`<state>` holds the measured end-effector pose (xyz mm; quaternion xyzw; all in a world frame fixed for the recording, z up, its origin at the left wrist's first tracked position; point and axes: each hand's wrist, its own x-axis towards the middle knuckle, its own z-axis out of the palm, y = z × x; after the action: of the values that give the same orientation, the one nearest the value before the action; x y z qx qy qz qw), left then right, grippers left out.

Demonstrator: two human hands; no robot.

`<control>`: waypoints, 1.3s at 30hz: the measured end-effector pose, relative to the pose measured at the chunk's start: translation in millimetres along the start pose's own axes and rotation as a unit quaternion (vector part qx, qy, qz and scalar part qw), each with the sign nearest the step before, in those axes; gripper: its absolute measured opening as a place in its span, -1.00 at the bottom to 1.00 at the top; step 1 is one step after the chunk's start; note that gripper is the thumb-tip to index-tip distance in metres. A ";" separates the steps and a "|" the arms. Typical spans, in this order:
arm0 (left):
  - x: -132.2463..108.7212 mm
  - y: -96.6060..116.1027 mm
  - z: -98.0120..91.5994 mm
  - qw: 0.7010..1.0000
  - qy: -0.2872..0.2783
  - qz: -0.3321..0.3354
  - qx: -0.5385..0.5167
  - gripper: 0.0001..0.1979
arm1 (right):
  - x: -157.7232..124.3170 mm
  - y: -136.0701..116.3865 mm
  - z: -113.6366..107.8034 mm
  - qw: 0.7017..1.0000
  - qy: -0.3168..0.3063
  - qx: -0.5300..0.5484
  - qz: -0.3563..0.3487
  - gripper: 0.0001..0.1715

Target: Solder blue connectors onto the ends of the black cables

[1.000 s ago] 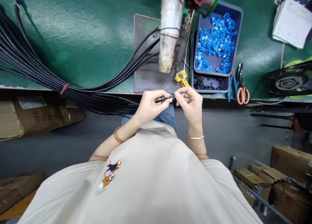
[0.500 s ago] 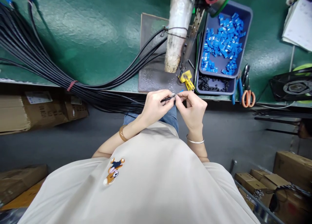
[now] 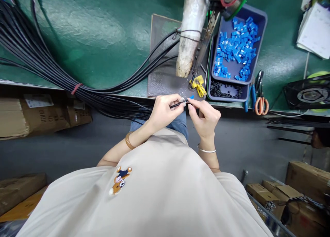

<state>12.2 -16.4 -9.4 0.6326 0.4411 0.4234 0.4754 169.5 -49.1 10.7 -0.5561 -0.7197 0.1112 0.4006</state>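
Note:
My left hand (image 3: pixel 166 110) is closed on a black cable (image 3: pixel 177 104), whose end points right. Close against that end, my right hand (image 3: pixel 205 115) is pinched with thumb and forefinger; what lies between those fingertips is too small to make out. A small blue piece (image 3: pixel 191 97) shows just above the right fingertips. To the left, a thick bundle of black cables (image 3: pixel 54 70) runs along the bench edge, bound by a red tie (image 3: pixel 76 88). A yellow tool (image 3: pixel 198 86) lies on the dark board (image 3: pixel 162 75) beyond my hands.
A tray (image 3: pixel 261 41) of blue connectors overlaps a lower tray (image 3: pixel 227 99) of small black pieces. Orange-handled scissors (image 3: pixel 261 105) and blue-handled pliers (image 3: pixel 253 96) lie to their right. A white wrapped tube (image 3: pixel 190 27) hangs above the board. A fan (image 3: pixel 309 92) stands far right.
The right fingertips have drawn slightly right, away from the left ones, so the cable end shows more between them. The left hand keeps its hold.

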 end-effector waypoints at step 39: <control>-2.6 0.0 -4.0 0.997 -0.025 -0.011 -0.066 -0.88 | 5.6 -0.6 0.5 0.995 -0.058 0.030 0.072 -0.85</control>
<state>7.7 -18.1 -8.9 0.6055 0.4068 0.4307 0.5314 168.3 -44.1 13.2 -0.5865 -0.6963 0.1936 0.3657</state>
